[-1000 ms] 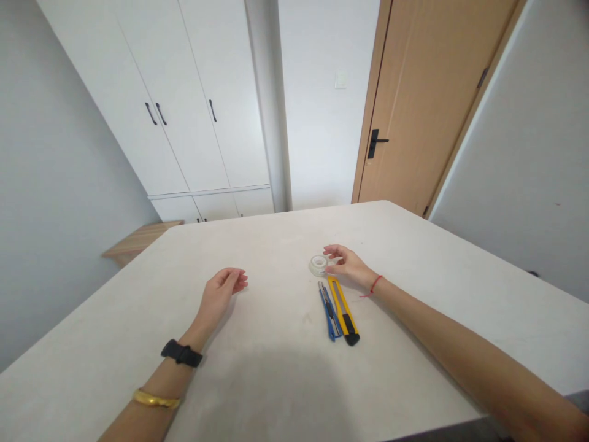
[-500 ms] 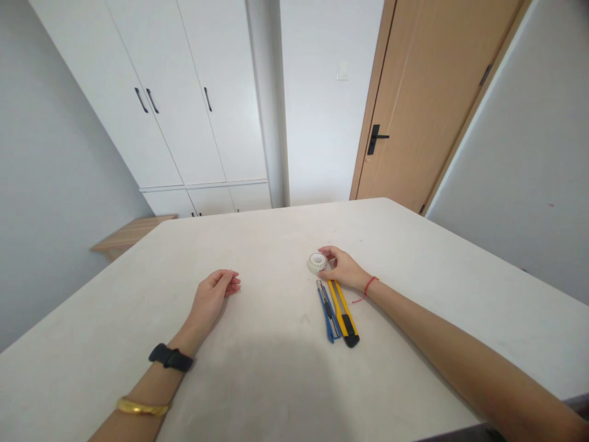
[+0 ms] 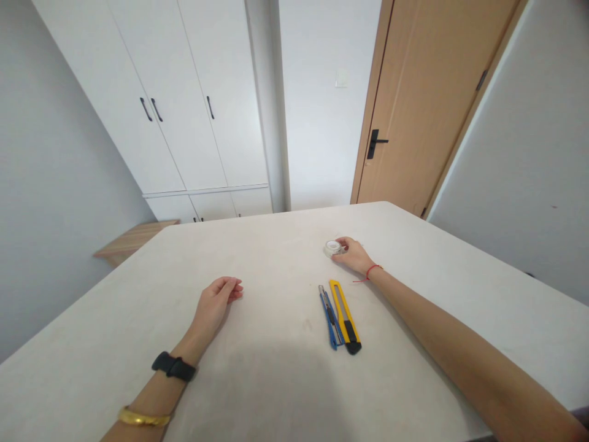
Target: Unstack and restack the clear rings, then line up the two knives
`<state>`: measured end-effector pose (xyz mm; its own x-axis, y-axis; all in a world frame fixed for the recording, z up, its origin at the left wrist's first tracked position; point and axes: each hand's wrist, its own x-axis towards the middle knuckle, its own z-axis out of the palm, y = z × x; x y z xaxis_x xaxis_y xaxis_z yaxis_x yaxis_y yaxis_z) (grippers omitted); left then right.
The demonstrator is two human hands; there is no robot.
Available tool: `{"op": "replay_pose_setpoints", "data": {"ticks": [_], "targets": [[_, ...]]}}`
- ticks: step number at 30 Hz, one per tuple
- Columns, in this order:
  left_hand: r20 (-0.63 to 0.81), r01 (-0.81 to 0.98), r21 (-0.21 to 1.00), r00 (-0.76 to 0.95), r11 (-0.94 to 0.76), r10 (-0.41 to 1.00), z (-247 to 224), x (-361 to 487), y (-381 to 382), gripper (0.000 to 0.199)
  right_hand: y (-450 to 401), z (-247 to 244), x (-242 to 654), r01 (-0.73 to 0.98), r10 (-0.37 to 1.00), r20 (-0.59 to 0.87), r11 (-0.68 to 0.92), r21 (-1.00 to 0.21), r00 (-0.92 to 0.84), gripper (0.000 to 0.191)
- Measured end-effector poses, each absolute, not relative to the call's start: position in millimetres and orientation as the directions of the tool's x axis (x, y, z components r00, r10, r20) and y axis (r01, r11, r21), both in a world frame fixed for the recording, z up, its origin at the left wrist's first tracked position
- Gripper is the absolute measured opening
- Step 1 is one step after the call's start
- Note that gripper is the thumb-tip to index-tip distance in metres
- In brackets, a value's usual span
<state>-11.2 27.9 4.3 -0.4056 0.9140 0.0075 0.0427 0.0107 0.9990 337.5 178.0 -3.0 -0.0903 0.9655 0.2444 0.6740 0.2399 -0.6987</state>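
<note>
- On the near part of the left forearm sit a gold bangle and, closer to the wrist, a black wristband.
- The left hand rests on the table, left of centre. Its grip is loose, with the fingers lightly curled and nothing held, and it lies well apart from every object.
- Right of that hand, a blue utility knife and a yellow utility knife lie side by side, almost parallel, their tips toward the far edge of the table.
- The right hand, with a red string bracelet at its wrist, is beyond the knives and not touching them. Its grip is pinching: the fingers and thumb curve around the object from the right.
- A roll of clear tape lies flat in that grip, with its side against the fingertips, nearer the far edge of the table than the knives.
- Past the far left corner of the table stands a wooden shelf.
- Farther back are a white wardrobe with black handles, a light switch on the wall, and a wooden door with a black lever handle.
</note>
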Motion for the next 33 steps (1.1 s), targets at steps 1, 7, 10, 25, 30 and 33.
{"op": "replay_pose_setpoints", "data": {"ticks": [1,7,10,25,30,33], "targets": [[0.011,0.039,0.999,-0.406,0.005,0.914,2.9,-11.5,28.3,0.046,184.0,-3.1,340.7,0.682,0.968,0.243,0.224,-0.697,-0.069,0.046],[0.019,0.026,1.000,-0.403,-0.010,0.915,-0.5,-11.9,28.9,0.044,209.5,-8.4,352.3,0.718,0.971,0.236,0.147,-0.680,0.026,0.050],[0.006,0.034,0.999,-0.405,0.008,0.914,2.9,-10.1,27.7,0.045,216.2,-10.6,355.7,0.728,0.972,0.230,0.117,-0.675,0.057,0.050],[0.005,0.034,0.999,-0.398,0.010,0.917,0.5,-12.4,27.6,0.042,203.2,3.4,359.7,0.719,0.945,0.306,0.136,-0.682,0.112,0.069],[0.011,0.022,1.000,-0.386,-0.003,0.922,4.7,-10.0,25.3,0.042,135.1,16.1,349.2,0.692,0.905,0.400,0.381,-0.613,-0.145,0.047],[0.007,0.023,1.000,-0.387,0.002,0.922,4.3,-9.9,26.3,0.043,67.4,17.3,340.6,0.629,0.807,0.390,0.591,-0.506,-0.444,0.044]]}}
